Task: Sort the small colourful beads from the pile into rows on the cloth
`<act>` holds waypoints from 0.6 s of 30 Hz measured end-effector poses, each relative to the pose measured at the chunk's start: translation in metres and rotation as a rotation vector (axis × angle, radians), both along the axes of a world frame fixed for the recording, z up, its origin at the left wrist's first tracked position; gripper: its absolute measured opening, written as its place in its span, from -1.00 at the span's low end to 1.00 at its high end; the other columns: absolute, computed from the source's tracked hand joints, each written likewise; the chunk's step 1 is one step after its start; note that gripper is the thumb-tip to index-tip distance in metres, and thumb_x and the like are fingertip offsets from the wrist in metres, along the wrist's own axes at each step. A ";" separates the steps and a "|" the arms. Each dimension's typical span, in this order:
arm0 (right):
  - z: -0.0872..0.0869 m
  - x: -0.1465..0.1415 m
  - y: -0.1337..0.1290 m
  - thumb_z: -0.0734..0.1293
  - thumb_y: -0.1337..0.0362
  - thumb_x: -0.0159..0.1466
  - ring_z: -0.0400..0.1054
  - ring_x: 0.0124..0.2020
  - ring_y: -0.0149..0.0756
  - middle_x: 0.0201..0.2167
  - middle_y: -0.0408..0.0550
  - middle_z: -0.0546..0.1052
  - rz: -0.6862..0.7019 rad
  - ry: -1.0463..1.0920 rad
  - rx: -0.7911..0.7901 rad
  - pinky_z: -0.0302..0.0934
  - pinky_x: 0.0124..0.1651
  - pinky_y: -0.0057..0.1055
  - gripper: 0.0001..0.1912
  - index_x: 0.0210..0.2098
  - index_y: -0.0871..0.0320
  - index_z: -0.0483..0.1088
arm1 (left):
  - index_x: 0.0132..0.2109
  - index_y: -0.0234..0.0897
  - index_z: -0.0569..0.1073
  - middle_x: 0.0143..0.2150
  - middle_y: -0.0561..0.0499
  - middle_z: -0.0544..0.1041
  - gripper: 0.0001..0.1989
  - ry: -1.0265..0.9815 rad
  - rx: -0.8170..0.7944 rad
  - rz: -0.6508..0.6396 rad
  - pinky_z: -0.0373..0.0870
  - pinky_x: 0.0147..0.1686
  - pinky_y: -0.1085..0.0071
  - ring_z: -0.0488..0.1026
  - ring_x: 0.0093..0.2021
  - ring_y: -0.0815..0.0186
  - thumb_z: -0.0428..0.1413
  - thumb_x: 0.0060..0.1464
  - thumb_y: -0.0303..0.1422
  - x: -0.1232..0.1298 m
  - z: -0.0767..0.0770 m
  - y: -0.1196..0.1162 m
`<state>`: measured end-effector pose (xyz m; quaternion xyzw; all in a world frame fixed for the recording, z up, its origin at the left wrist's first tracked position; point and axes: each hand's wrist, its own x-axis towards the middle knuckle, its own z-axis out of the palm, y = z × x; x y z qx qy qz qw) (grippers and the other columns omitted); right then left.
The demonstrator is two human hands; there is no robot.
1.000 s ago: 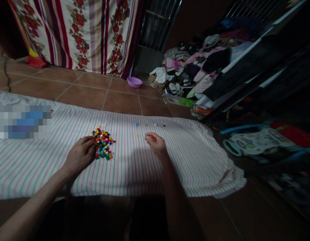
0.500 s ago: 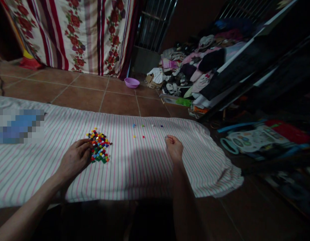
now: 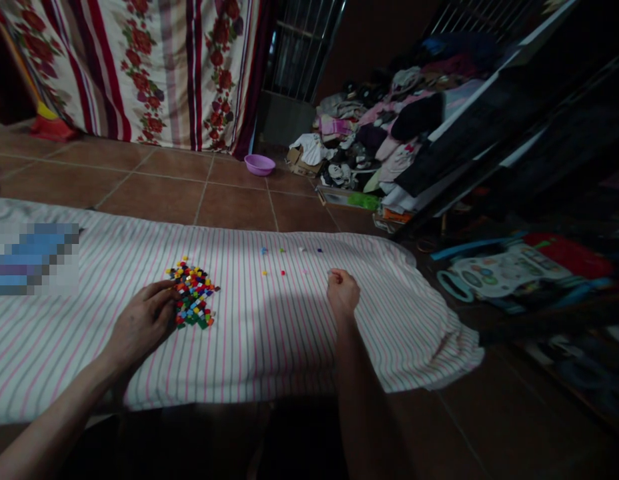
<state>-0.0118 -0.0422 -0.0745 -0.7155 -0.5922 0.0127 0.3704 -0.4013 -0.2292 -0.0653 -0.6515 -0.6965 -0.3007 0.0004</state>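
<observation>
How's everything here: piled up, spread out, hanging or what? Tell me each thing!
Colorful block pile: loosely heaped
Separate blocks: spaced out in two rows
Left hand: fingers bent, at the pile's edge
Right hand: fingers curled; can't tell if holding anything
Striped cloth: spread out, rumpled at one end
Floral curtain: hanging
Purple basin: upright on the floor
Clothes heap: jumbled

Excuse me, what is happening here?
Someone is handling small coloured pieces on a striped cloth. The left hand is at the left edge of a mixed pile. To the pile's right lie a back row of four pieces and a front row of three: yellow, red, pink. The right hand, curled, is right of the front row; whether it holds a piece is hidden.
</observation>
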 end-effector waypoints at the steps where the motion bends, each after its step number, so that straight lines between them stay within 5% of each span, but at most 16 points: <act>1: 0.001 -0.001 -0.001 0.18 0.29 0.17 0.36 -0.29 -0.20 -0.32 0.09 0.56 -0.020 -0.016 -0.022 0.16 -0.23 -0.36 -0.65 -0.22 0.21 0.57 | -0.21 -0.27 0.51 -0.01 -0.13 0.53 -0.64 0.001 0.000 -0.005 0.47 0.04 0.21 0.49 -0.01 0.17 -0.12 0.19 -0.19 0.000 0.000 0.000; 18: 0.002 -0.001 0.000 0.20 0.36 0.21 0.36 -0.22 -0.22 -0.23 0.08 0.56 -0.033 -0.060 -0.150 0.16 -0.18 -0.37 -0.62 -0.10 0.16 0.58 | -0.22 -0.25 0.52 -0.02 -0.12 0.53 -0.65 -0.004 -0.010 0.010 0.47 0.02 0.19 0.49 -0.03 0.16 -0.11 0.18 -0.20 0.001 0.001 0.000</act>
